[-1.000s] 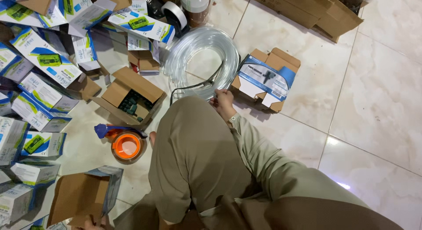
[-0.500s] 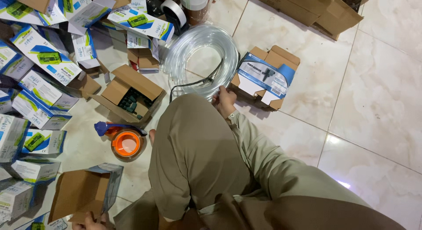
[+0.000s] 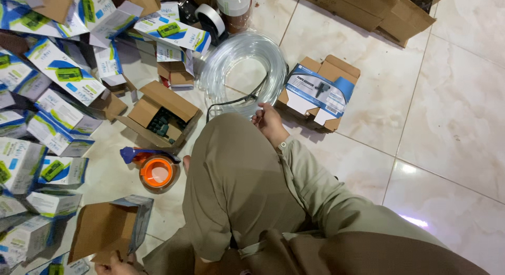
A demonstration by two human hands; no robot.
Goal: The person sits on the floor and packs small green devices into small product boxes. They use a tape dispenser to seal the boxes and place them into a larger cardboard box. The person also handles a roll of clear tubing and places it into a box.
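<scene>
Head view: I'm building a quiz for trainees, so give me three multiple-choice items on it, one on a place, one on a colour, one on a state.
1. Where does the coil of clear plastic tubing lie?
A. on the tiled floor
B. on a shelf
C. inside a box

2. What colour is the tape roll in the dispenser?
A. green
B. orange
C. white

3. How is the brown cardboard box by the left hand?
A. taped shut
B. crushed
C. open

A: the tubing rests on tiles by the right hand.
B: the roll is orange.
C: its flaps stand open.
</scene>
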